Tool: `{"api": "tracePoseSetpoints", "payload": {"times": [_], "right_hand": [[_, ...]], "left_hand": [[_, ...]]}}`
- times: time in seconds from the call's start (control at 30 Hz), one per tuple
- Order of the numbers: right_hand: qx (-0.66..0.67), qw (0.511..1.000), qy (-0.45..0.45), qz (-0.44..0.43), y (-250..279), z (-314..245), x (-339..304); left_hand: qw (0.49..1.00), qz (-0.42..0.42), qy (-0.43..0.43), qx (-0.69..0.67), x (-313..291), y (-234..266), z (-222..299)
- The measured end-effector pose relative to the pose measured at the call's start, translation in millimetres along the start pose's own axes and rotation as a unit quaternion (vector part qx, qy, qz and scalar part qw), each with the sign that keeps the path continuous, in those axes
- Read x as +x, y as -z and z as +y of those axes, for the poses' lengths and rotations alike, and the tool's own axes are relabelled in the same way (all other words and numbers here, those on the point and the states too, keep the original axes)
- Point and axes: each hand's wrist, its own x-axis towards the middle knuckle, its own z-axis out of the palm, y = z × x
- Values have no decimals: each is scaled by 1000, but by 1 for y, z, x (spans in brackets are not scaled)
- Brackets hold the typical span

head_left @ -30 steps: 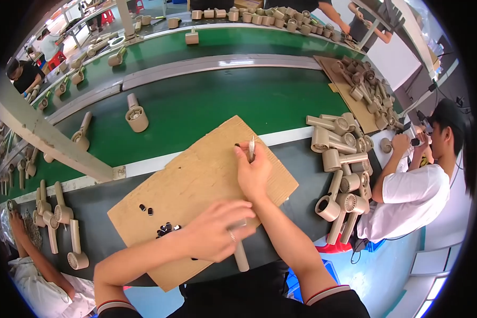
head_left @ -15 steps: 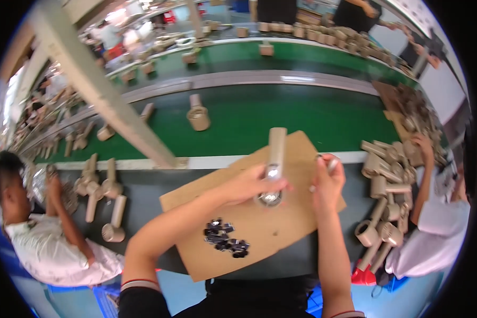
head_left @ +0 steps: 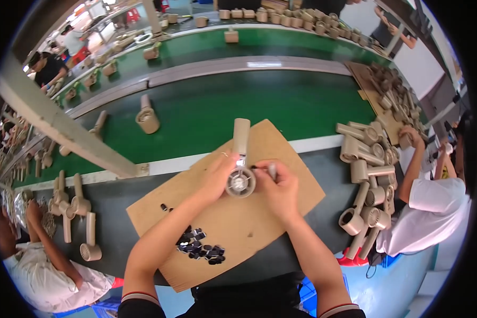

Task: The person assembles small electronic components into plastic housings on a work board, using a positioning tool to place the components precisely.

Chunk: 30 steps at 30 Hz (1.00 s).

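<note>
My left hand (head_left: 217,176) grips a beige hair dryer (head_left: 241,133) at the neck, between handle and round barrel. The handle points away from me, and the barrel's spoked, shiny round opening faces up. Close to the barrel's right side, my right hand (head_left: 282,193) is closed, pinching a small black part (head_left: 255,167) at its fingertips. A short pale thing (head_left: 272,170) also shows among those fingers; its kind is unclear. Under both hands lies a brown cardboard sheet (head_left: 270,233). A pile of small black shiny parts (head_left: 200,246) sits on its near left portion.
A green conveyor belt (head_left: 196,106) runs beyond the dark table, carrying another hair dryer (head_left: 147,117). More hair dryers are heaped on the right (head_left: 373,180) and grouped on the left (head_left: 71,204). Co-workers sit at both sides. A pale post (head_left: 69,116) slants across the left.
My right hand has come in from the right to the hair dryer's barrel. The view has shifted, so the surroundings sit further left. The left hand keeps its hold.
</note>
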Motion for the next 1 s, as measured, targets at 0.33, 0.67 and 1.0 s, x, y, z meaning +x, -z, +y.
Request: {"api": "tracePoseSetpoints", "payload": {"times": [0.33,0.67,1.0], "right_hand": [[-113,985,134,-7,6,-4,-6],[-188,958,209,-60,18,-5,2],[-120,968,186,-118,17,1,1]], "left_hand": [[992,-51,-76,86,-10,-19,14],[990,-55,-83,99,-10,-14,11],[990,-116,-76,38,2,3,17]]}}
